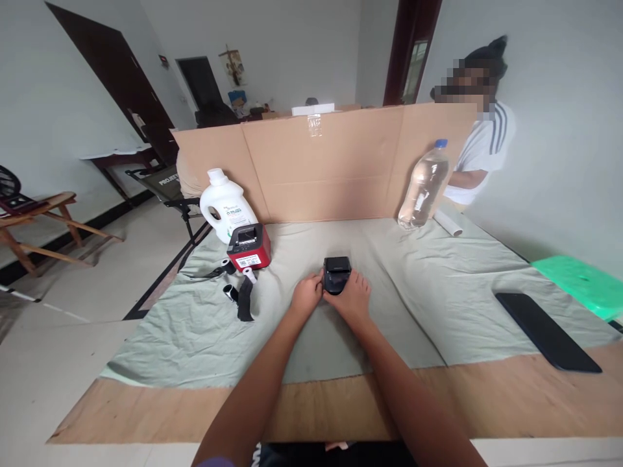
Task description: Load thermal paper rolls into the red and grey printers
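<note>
A small black thermal printer (337, 277) sits on the pale green cloth in front of me, between my two hands. My left hand (307, 293) is closed against its left side, with the fingertips on the casing. My right hand (351, 298) wraps its right side and near corner, the thumb reaching across the front edge. The palms and fingers hide part of the lower casing. To the left stands a red and black printer (253, 250), and near it lie a white paper roll (250, 275) and a black ribbon-like strip (244, 301).
A white jug (226, 204) stands behind the red printer. Cardboard (321, 175) forms an upright barrier at the back. A water bottle (424, 185) leans at right, beside a white tube (448, 222). A dark flat slab (545, 331) lies right. Another person (487, 143) is behind the barrier.
</note>
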Demonstrator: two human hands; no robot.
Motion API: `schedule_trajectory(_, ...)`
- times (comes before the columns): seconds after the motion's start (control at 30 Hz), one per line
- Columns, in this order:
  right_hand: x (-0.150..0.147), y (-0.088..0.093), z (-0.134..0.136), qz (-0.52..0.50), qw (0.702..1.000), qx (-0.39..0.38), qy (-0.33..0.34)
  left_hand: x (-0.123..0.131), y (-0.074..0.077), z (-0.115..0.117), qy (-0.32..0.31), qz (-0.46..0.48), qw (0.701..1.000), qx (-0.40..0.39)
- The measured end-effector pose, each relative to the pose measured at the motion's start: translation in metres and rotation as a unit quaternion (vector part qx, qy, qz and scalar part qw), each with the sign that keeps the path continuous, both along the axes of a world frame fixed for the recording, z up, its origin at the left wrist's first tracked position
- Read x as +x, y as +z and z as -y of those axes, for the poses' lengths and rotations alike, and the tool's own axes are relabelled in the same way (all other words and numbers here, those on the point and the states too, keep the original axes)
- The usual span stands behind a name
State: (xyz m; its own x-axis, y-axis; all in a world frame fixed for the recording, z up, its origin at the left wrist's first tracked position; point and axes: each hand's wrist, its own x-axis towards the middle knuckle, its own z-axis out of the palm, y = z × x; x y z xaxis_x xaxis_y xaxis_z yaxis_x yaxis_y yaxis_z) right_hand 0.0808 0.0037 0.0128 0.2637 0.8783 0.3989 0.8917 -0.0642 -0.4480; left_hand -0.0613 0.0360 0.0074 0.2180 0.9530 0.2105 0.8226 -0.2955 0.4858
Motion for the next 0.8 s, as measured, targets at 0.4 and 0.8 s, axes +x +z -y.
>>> schedule_trajectory(0.4,0.0,0.001,0.002,0.0,1.0,-0.025,0.001,-0.004,-0.005,-0.004,-0.006,0.083,0.997,-0.007)
schedule_trajectory(0.8,0.0,-0.001,0.001,-0.002,1.0,-0.031,-0.002,-0.01,-0.011,-0.008,-0.058,0.185,0.981,0.009)
